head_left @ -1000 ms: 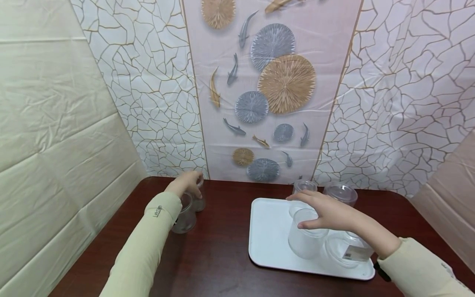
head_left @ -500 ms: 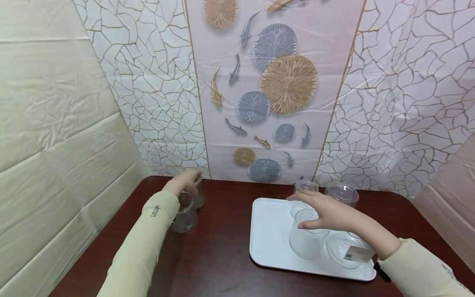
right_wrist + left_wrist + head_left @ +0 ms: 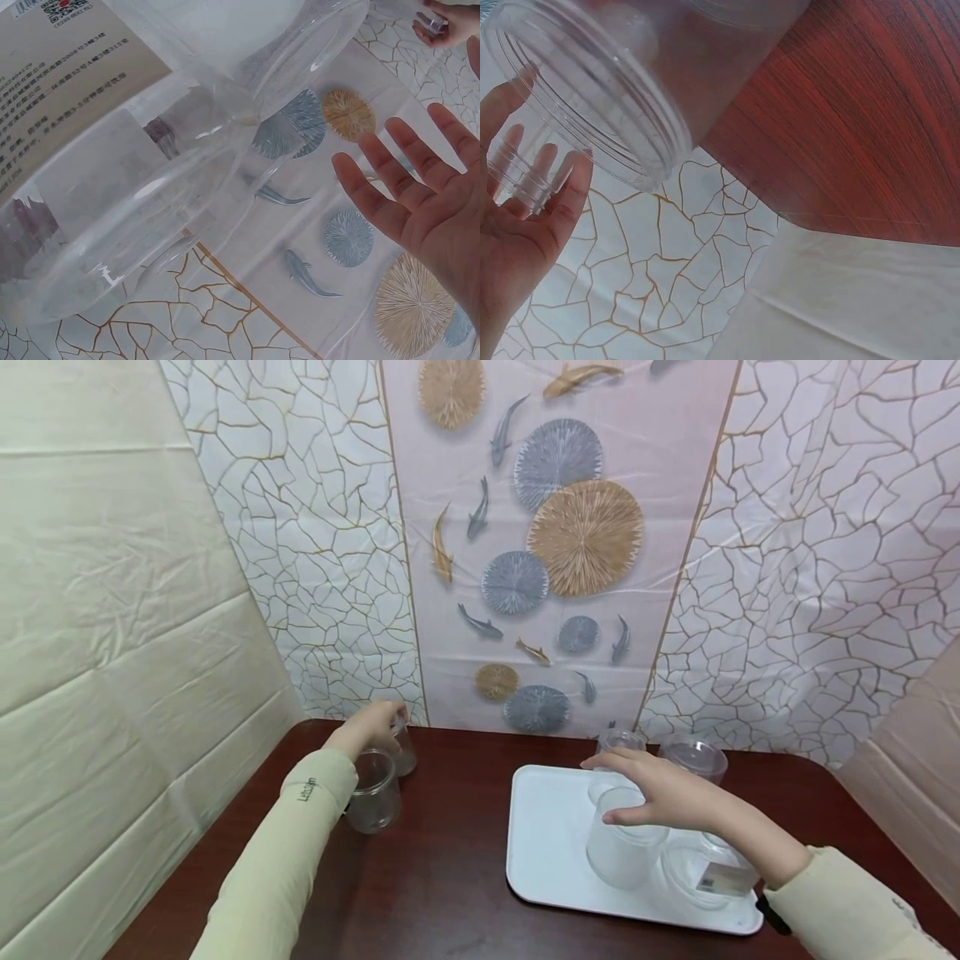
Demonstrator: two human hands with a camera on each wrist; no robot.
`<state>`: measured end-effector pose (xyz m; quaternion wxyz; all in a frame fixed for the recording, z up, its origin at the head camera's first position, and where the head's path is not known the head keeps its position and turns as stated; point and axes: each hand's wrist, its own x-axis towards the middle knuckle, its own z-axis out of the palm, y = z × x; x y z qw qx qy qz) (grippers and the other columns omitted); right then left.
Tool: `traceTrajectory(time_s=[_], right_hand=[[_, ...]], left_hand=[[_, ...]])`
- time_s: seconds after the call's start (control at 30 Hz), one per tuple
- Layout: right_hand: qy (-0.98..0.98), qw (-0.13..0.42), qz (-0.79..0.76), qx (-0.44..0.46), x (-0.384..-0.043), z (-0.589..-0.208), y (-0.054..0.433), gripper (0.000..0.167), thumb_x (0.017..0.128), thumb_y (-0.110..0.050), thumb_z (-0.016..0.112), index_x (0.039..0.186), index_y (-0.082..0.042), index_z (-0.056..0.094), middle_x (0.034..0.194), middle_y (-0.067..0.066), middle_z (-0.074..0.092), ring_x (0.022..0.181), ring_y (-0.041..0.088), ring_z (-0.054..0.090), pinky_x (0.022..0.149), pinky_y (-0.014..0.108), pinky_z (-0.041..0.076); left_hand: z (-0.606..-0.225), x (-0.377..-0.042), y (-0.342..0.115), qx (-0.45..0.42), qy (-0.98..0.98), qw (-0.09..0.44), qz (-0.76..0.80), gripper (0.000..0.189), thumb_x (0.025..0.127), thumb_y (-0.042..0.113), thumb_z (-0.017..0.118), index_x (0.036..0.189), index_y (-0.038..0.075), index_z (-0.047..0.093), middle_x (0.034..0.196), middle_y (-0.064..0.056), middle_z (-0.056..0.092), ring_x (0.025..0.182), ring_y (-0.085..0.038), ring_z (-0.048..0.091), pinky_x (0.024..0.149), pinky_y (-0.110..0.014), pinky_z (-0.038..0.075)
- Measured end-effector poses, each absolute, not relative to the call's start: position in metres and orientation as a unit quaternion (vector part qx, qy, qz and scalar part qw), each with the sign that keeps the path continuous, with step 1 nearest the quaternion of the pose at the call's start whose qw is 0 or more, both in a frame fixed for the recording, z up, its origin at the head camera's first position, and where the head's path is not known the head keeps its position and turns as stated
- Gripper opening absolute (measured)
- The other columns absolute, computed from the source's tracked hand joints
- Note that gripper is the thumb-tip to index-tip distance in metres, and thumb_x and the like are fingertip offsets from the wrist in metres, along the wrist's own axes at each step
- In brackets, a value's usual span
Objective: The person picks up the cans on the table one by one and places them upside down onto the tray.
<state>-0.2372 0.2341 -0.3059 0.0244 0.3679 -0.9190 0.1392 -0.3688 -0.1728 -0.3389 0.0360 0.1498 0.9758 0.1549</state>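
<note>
At the back left of the table, my left hand (image 3: 371, 727) holds a narrow clear jar (image 3: 406, 756) from above near its mouth. A wider clear jar (image 3: 375, 806) stands just in front of it, partly behind my sleeve. In the left wrist view, the fingers curve round the narrow jar's threaded rim (image 3: 529, 184), with the wider jar (image 3: 705, 82) closer to the camera. My right hand (image 3: 667, 789) hovers over a clear jar (image 3: 618, 860) on the white tray (image 3: 536, 843), fingers spread and thumb apart. The right wrist view shows its fingers fairly straight with nothing gripped.
A clear jar with a printed label (image 3: 723, 878) is at the tray's right side, partly under my right forearm. Behind my right hand stand another clear jar (image 3: 621, 742) and a wide clear jar (image 3: 693, 758). Patterned cloth (image 3: 525, 527) rises behind the table.
My left hand and the narrow jar have shifted slightly toward the back of the table. The right hand keeps its place over the tray. The head view has tilted a little.
</note>
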Motion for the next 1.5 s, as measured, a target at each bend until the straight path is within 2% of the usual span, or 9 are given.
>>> traceTrajectory(time_s=[0.2,0.4,0.73,1.0,1.17,1.5], right_hand=[[-0.919,0.033,0.135,0.369,-0.238,-0.306,0.233,0.054,0.081,-0.028,0.073,0.128,-0.010,0.054,0.125,0.009,0.058,0.115,0.033,0.055,0.091,0.051,0.047],[-0.918,0.037,0.132,0.371,-0.238,-0.304,0.232,0.054,0.080,-0.027,0.073,0.127,-0.009,0.054,0.124,0.010,0.059,0.114,0.033,0.056,0.092,0.051,0.047],[-0.920,0.037,0.139,0.366,-0.238,-0.303,0.231,0.053,0.082,-0.026,0.072,0.128,-0.009,0.053,0.125,0.010,0.058,0.115,0.033,0.055,0.093,0.052,0.046],[-0.920,0.060,0.147,0.359,-0.238,-0.303,0.232,0.051,0.083,-0.029,0.071,0.127,-0.008,0.054,0.124,0.010,0.059,0.116,0.035,0.054,0.092,0.053,0.046],[-0.920,0.086,0.150,0.352,-0.239,-0.305,0.233,0.049,0.083,-0.028,0.071,0.125,-0.007,0.055,0.123,0.012,0.060,0.115,0.036,0.054,0.092,0.054,0.045],[-0.925,0.094,0.161,0.332,-0.239,-0.304,0.235,0.050,0.083,-0.028,0.072,0.125,-0.007,0.055,0.124,0.015,0.059,0.115,0.040,0.052,0.092,0.058,0.043]], left_hand=[[-0.338,-0.369,-0.177,0.166,0.976,-0.015,0.141,0.046,0.067,0.013,0.081,0.107,0.009,0.059,0.107,-0.013,0.062,0.095,-0.028,0.057,0.079,-0.042,0.049],[-0.335,-0.370,-0.178,0.186,0.972,-0.054,0.136,0.048,0.067,0.014,0.081,0.109,0.005,0.059,0.110,-0.018,0.061,0.102,-0.033,0.056,0.086,-0.046,0.047],[-0.333,-0.366,-0.177,0.197,0.966,-0.058,0.157,0.047,0.066,0.012,0.082,0.106,0.006,0.058,0.108,-0.018,0.062,0.102,-0.033,0.057,0.087,-0.046,0.048],[-0.337,-0.367,-0.182,0.184,0.961,-0.069,0.196,0.048,0.069,0.018,0.082,0.109,0.007,0.059,0.115,-0.018,0.052,0.103,-0.034,0.054,0.087,-0.048,0.048],[-0.338,-0.366,-0.186,0.193,0.953,-0.083,0.219,0.051,0.069,0.020,0.082,0.112,0.004,0.060,0.111,-0.019,0.056,0.104,-0.034,0.054,0.090,-0.048,0.046],[-0.336,-0.356,-0.194,0.200,0.945,-0.103,0.239,0.052,0.068,0.022,0.083,0.111,0.004,0.060,0.112,-0.015,0.062,0.103,-0.035,0.058,0.089,-0.047,0.048]])
